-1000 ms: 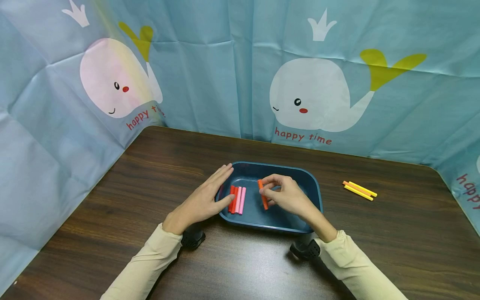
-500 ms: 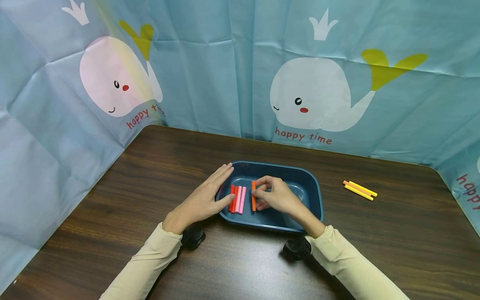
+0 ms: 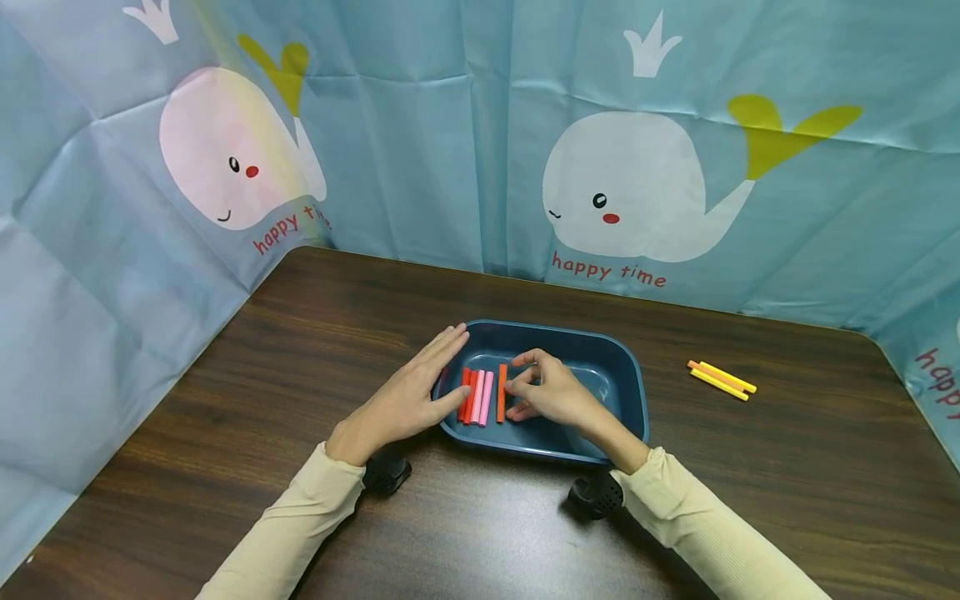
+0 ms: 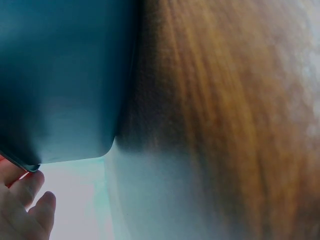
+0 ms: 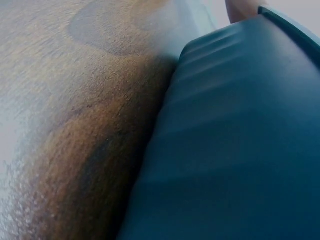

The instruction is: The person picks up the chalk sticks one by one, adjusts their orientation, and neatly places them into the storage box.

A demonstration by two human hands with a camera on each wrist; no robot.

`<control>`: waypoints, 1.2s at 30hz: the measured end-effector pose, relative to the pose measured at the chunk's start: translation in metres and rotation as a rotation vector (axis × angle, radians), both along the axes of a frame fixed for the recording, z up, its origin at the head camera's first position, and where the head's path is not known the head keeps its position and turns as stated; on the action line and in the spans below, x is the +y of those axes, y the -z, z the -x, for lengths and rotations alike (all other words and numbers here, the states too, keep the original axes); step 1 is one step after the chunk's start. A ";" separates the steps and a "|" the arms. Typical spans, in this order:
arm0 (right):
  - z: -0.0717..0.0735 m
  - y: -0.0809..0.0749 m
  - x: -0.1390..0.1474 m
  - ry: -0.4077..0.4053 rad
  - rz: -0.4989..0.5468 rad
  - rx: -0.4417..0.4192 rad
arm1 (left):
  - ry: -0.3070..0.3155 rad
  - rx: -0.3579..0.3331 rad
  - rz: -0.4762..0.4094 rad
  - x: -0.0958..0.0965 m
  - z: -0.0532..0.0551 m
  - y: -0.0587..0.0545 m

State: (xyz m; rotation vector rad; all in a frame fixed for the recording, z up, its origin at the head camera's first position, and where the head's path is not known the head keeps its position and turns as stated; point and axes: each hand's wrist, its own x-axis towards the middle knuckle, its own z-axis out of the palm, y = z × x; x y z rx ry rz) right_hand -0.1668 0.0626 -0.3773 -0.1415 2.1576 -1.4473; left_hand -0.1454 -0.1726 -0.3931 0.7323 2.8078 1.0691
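Note:
In the head view a blue plastic tray [image 3: 622,367] sits on the table. My left hand [image 3: 405,404] lies with straight fingers along its left rim, thumb over the red sticks [image 3: 467,408]. Two pink sticks [image 3: 486,398] lie beside the red ones. Just right of them, with a small gap, an orange stick [image 3: 502,393] lies roughly parallel on the tray floor. My right hand [image 3: 555,392] is over the tray, its fingers spread apart at the orange stick's right side and pinching nothing. The left wrist view catches left-hand fingers [image 4: 30,200] at the tray rim.
To the right of the tray, two yellow sticks [image 3: 720,385] lie on the dark wooden table [image 3: 360,308] with an orange one between them. A blue curtain [image 3: 420,167] printed with whales hangs behind the table and down its left side.
My right hand has carried the orange stick left, set it down near the pink sticks and let go of it. The left hand has stayed at the rim.

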 end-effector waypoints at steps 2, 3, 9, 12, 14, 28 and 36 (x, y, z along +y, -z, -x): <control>0.000 0.000 0.001 -0.001 0.007 -0.006 | 0.002 0.006 0.001 0.000 0.000 0.000; 0.000 -0.001 0.001 -0.005 0.008 -0.006 | 0.002 0.010 0.001 0.000 0.000 0.000; -0.001 -0.001 0.003 -0.029 0.001 0.036 | 0.000 0.019 0.001 0.000 0.001 -0.001; -0.001 -0.001 0.005 -0.043 0.009 0.071 | -0.001 0.019 -0.002 0.001 0.000 -0.001; -0.002 -0.001 0.008 -0.055 0.021 0.096 | 0.000 0.020 -0.004 0.001 0.000 -0.001; -0.011 -0.022 0.041 -0.052 0.003 0.252 | -0.001 0.021 0.001 0.002 -0.002 -0.002; -0.018 -0.032 0.064 -0.027 0.009 0.326 | -0.002 0.028 -0.003 0.001 -0.003 -0.002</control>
